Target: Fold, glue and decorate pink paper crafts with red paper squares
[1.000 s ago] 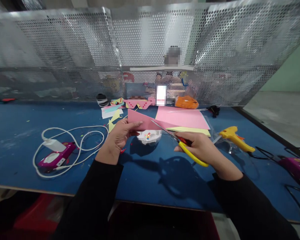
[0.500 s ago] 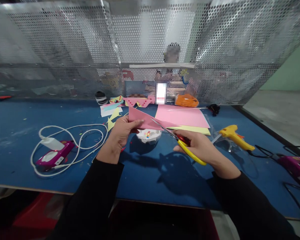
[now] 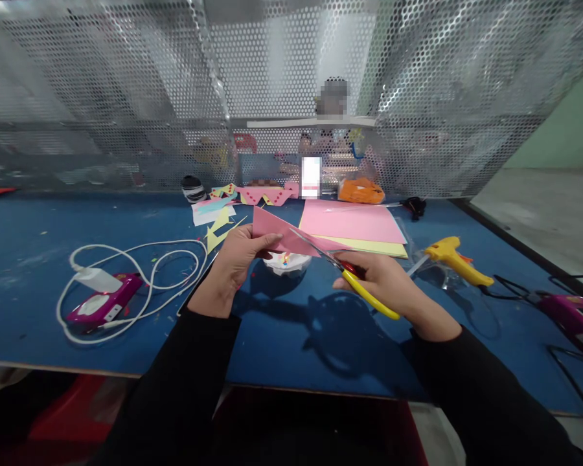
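My left hand (image 3: 238, 255) pinches the left end of a pink paper triangle (image 3: 278, 233) and holds it above the blue table (image 3: 39, 272). My right hand (image 3: 381, 278) grips yellow-handled scissors (image 3: 350, 278); their blades reach left into the paper's lower edge. Right under the paper sits a small white dish (image 3: 285, 263) with coloured bits in it.
Pink sheets (image 3: 350, 221) over a yellow sheet (image 3: 369, 246) lie behind my right hand. A yellow glue gun (image 3: 454, 257) is at the right, a magenta device (image 3: 102, 304) with a white cable (image 3: 150, 272) at the left. Paper scraps (image 3: 223, 217) lie before the perforated metal screen (image 3: 126, 97); a person sits behind it.
Both hands, the paper and the scissors have drifted slightly up and away from me. The view has tilted a little. The grips are unchanged.
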A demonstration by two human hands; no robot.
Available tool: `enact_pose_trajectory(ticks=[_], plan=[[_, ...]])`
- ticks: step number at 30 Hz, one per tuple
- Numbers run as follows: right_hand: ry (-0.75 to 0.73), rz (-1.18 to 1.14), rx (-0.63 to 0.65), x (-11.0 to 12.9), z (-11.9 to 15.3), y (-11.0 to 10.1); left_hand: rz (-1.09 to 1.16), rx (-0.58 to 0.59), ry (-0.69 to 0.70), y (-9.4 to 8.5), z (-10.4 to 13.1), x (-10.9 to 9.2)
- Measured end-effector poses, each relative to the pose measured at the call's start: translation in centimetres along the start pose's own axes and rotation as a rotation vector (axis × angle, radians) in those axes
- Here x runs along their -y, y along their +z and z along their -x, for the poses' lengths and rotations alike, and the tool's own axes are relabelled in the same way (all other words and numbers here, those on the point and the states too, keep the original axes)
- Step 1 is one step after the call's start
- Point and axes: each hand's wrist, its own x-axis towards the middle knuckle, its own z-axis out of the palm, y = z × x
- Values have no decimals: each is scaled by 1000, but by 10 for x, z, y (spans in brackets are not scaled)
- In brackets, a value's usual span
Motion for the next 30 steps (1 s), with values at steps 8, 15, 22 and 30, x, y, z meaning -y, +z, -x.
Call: enact_pose_trajectory(ticks=[8, 15, 22, 30], plan=[[5, -38, 4, -1, 0, 2, -7, -11, -8, -1, -1, 2], [22, -29, 25, 1, -1, 3, 7, -27, 5, -1, -3, 2], [18, 27, 50, 3, 1, -1, 11, -20, 2, -1, -2, 1], [18, 83, 48, 3, 1, -2, 7, -33, 12, -2, -3, 2]])
